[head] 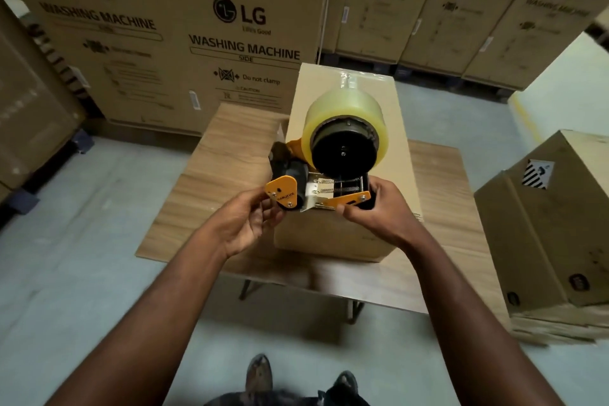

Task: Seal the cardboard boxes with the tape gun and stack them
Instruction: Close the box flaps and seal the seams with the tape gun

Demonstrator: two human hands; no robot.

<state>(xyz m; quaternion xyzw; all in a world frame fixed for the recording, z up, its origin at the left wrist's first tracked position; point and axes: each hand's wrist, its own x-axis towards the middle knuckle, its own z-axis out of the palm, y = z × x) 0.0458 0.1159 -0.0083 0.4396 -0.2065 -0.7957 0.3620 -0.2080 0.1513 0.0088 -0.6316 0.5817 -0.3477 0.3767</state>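
The left hand is pinching the orange side plate beside the black roller of the tape gun, its grip narrow on the plate's edge. The right hand is curling round the gun's other end, with the thumb lying along the orange arm. Both hands are holding the gun tilted in the air, its roll of clear tape pointing up and away. The plate is carrying a printed word too small to read. Just below, a plain cardboard box is standing on the wood-grain bench. Behind, tall cartons are showing "LG", "Life's Good", "WASHING MACHINE", "SIDE", "Do not clamp" and "CAUTION". At the right, a tilted carton is showing a black-and-white striped label.
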